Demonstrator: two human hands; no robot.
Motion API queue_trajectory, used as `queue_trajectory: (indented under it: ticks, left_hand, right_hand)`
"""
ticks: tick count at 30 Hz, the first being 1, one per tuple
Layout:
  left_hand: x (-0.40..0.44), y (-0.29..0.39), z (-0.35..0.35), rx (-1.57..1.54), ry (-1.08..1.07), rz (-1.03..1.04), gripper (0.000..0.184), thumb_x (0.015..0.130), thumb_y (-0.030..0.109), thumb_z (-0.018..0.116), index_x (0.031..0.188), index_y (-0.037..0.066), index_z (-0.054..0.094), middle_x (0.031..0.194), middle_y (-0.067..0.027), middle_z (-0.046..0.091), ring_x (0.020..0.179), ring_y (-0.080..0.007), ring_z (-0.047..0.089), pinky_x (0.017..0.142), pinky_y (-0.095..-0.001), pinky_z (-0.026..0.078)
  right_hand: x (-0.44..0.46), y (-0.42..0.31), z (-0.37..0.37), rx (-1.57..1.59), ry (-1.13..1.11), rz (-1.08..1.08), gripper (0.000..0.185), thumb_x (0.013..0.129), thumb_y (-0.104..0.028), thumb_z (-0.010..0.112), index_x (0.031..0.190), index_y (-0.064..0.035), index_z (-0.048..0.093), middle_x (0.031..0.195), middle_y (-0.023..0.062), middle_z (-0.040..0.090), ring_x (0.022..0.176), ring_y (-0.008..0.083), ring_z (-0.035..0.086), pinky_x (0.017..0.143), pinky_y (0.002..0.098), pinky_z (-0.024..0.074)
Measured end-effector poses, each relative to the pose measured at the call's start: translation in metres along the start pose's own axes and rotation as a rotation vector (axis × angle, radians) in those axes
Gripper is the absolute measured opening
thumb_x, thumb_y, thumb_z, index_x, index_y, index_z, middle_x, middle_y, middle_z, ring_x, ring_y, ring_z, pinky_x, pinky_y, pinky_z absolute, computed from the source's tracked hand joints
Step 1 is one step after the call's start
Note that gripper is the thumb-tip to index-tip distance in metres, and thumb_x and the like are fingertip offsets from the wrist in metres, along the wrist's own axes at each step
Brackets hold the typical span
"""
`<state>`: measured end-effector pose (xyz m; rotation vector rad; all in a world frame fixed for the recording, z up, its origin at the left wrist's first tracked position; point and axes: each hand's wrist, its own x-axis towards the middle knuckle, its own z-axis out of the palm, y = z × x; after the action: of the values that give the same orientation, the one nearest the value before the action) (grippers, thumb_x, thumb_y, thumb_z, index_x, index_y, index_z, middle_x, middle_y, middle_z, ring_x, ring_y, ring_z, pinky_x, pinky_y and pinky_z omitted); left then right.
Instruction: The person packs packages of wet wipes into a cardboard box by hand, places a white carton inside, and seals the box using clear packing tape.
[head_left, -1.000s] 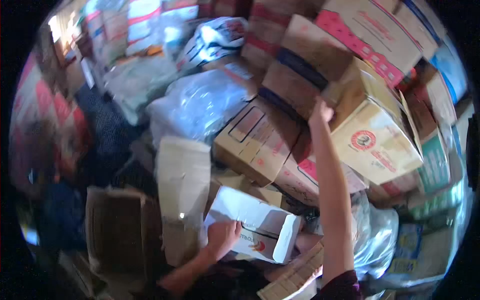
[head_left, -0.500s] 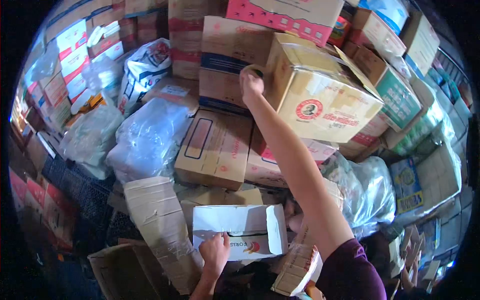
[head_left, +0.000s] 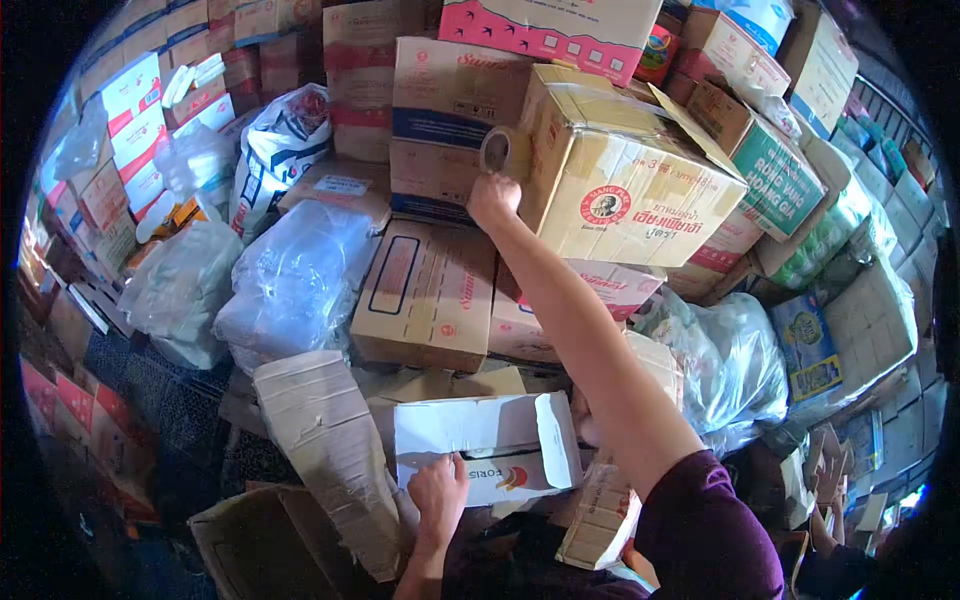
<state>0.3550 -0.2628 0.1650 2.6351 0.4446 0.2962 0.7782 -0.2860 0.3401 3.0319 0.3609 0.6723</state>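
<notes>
My right hand (head_left: pixel 495 199) is raised and closed round a roll of brown tape (head_left: pixel 503 150), in front of stacked cartons and at the left side of a large brown carton (head_left: pixel 620 170) with a red round logo. Lower down, my left hand (head_left: pixel 438 490) has its fingers closed on the front edge of a white box (head_left: pixel 470 425) marked FORIS. The white box lies in front of me, with a flap standing at its right end.
Left of the white box leans a long cardboard piece (head_left: pixel 325 440), above an open brown box (head_left: pixel 265 545). Clear plastic bags (head_left: pixel 300 270) lie behind, beside a closed carton (head_left: pixel 425 295). More filled bags (head_left: pixel 735 360) stand right. Another person's arm (head_left: pixel 822 530) shows at the lower right.
The view has swung to the right and steadied. My right hand has shifted slightly, and the tape roll in it now shows its round opening. My left hand stays at the white box.
</notes>
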Motion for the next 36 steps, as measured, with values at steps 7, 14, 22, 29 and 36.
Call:
queue_trajectory:
  ticks: [7, 14, 22, 29, 36]
  left_hand:
    - [-0.002, -0.002, 0.002, -0.036, -0.008, -0.032, 0.035, 0.09, 0.031, 0.056, 0.066, 0.009, 0.067, 0.058, -0.0155, 0.063, 0.054, -0.0358, 0.064, 0.054, -0.0466, 0.051]
    - [-0.001, -0.002, 0.006, -0.091, 0.039, -0.011, 0.034, 0.09, 0.03, 0.056, 0.066, 0.008, 0.066, 0.061, -0.0156, 0.064, 0.053, -0.035, 0.063, 0.053, -0.0471, 0.05]
    - [0.001, 0.003, -0.003, -0.066, -0.056, -0.066, 0.036, 0.091, 0.033, 0.054, 0.072, 0.008, 0.07, 0.062, -0.0175, 0.065, 0.058, -0.0375, 0.065, 0.056, -0.0478, 0.052]
    - [0.004, 0.009, -0.006, -0.021, -0.114, -0.076, 0.036, 0.089, 0.036, 0.055, 0.076, 0.006, 0.069, 0.065, -0.0185, 0.066, 0.062, -0.0375, 0.066, 0.059, -0.0486, 0.052]
    - [0.11, 0.136, -0.077, -0.535, 0.256, 0.474, 0.029, 0.087, 0.02, 0.064, 0.11, 0.001, 0.061, 0.092, -0.0201, 0.067, 0.079, -0.0367, 0.066, 0.071, -0.0478, 0.053]
  right_hand:
    - [-0.032, 0.012, 0.018, 0.072, 0.036, 0.077, 0.04, 0.094, -0.013, 0.045, 0.133, -0.0016, 0.046, 0.085, 0.0147, 0.071, 0.076, 0.0281, 0.072, 0.062, 0.0388, 0.0578]
    - [-0.039, 0.023, 0.012, 0.051, 0.075, 0.064, 0.04, 0.092, -0.023, 0.051, 0.125, -0.0015, 0.048, 0.077, 0.017, 0.071, 0.071, 0.03, 0.071, 0.059, 0.0403, 0.0571]
    - [-0.009, 0.018, -0.015, 0.114, 0.107, 0.045, 0.02, 0.088, -0.019, 0.054, 0.09, -0.0051, 0.069, 0.085, 0.0159, 0.072, 0.081, 0.0301, 0.072, 0.07, 0.0407, 0.0571]
    - [0.012, -0.009, -0.065, 0.567, 0.278, -0.115, 0.035, 0.08, -0.042, 0.065, 0.085, -0.0089, 0.074, 0.082, 0.0221, 0.068, 0.078, 0.039, 0.067, 0.073, 0.0465, 0.0542]
    - [0.097, -0.001, -0.22, 0.877, 0.398, 0.071, 0.046, 0.069, -0.041, 0.079, 0.083, 0.0018, 0.071, 0.085, 0.0144, 0.072, 0.07, 0.0254, 0.07, 0.063, 0.037, 0.0577]
